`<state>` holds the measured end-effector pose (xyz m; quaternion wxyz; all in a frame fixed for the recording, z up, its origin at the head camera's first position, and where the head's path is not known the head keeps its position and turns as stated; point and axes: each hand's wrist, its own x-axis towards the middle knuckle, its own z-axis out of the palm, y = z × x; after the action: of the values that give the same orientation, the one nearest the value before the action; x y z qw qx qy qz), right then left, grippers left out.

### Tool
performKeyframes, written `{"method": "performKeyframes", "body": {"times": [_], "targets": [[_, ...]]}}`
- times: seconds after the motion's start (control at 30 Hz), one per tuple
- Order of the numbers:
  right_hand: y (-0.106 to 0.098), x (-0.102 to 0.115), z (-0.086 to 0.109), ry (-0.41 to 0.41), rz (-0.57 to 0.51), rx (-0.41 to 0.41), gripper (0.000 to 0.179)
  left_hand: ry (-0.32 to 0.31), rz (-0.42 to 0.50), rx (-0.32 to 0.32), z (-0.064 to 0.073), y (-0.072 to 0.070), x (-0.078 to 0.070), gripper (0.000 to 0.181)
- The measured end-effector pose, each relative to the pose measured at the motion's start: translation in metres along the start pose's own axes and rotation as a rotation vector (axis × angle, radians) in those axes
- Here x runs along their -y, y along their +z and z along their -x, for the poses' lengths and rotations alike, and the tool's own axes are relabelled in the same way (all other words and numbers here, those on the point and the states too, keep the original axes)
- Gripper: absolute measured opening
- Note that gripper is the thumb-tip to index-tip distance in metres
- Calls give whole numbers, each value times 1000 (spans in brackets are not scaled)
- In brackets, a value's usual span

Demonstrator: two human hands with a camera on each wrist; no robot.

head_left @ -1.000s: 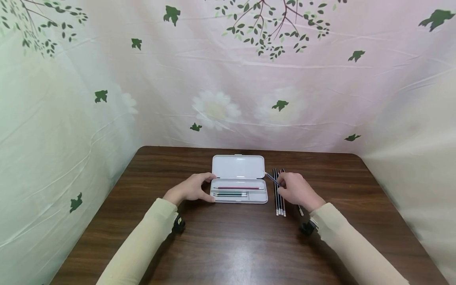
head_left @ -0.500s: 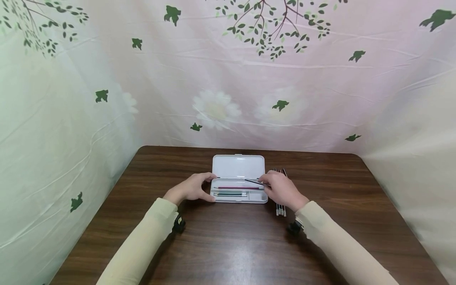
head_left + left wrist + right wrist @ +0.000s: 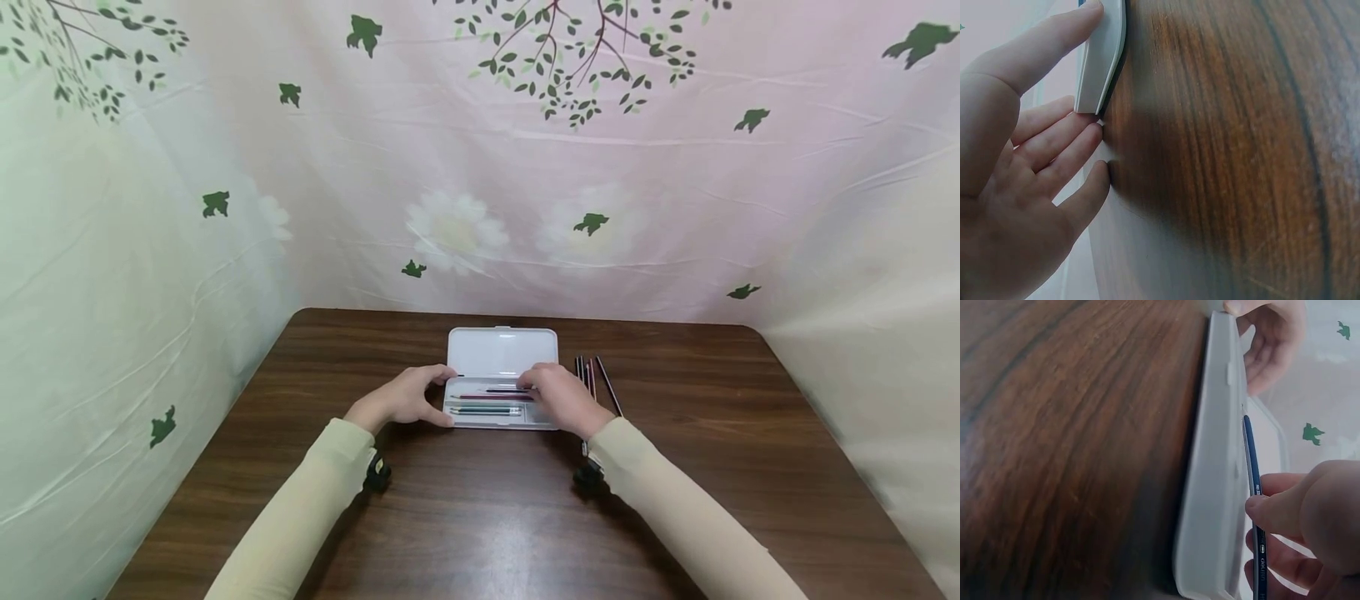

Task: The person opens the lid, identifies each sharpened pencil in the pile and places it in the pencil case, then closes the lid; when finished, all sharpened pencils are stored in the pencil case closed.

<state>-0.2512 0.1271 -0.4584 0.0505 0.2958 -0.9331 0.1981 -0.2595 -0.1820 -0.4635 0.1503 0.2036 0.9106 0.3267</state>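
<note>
A white pencil case (image 3: 502,352) lies on the table with its lid folded back. My left hand (image 3: 405,394) holds its left end, thumb at the near corner and fingers toward the far one; the left wrist view shows the thumb on the case's wall (image 3: 1102,56). My right hand (image 3: 562,397) is over the case's right half and pinches a dark blue pencil (image 3: 1256,487) between thumb and fingers. In the head view this pencil lies level above the back compartment. Inside the case are a dark red pencil (image 3: 480,397) and green pencils (image 3: 480,411) in front of it.
Several dark pencils (image 3: 581,368) lie on the wooden table (image 3: 480,508) right of the case, partly hidden by my right hand and forearm. One pencil (image 3: 609,386) lies slanted beside them. A printed cloth (image 3: 510,200) hangs behind the table and at its sides.
My right hand has carried the dark blue pencil left from the loose pencils to above the case, turning it lengthwise along the compartments. My left hand has stayed at the case's left end.
</note>
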Motion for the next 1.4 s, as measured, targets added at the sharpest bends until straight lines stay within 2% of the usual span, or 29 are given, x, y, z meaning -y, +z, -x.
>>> {"method": "performKeyframes", "body": {"times": [0.3,0.53,0.77,0.93,1.13,1.4], "targets": [[14,8,-13,43,11,44,29,-5,2,9,-1,1,0,83],[19,13,-19,-13,-31,39,32,0,-4,15,-1,-1,-2,82],[18,13,-21,-29,-93,48,28,1,5,12,-1,-1,-2,82],[11,6,-12,-59,-92,8,27,-11,3,7,0,0,-2,82],[-5,-7,9,-82,-119,-40,20,-10,-7,5,-1,1,-1,83],[-21,-30,39,-38,-81,-106,18,-13,-20,2,-2,1,1,83]]}}
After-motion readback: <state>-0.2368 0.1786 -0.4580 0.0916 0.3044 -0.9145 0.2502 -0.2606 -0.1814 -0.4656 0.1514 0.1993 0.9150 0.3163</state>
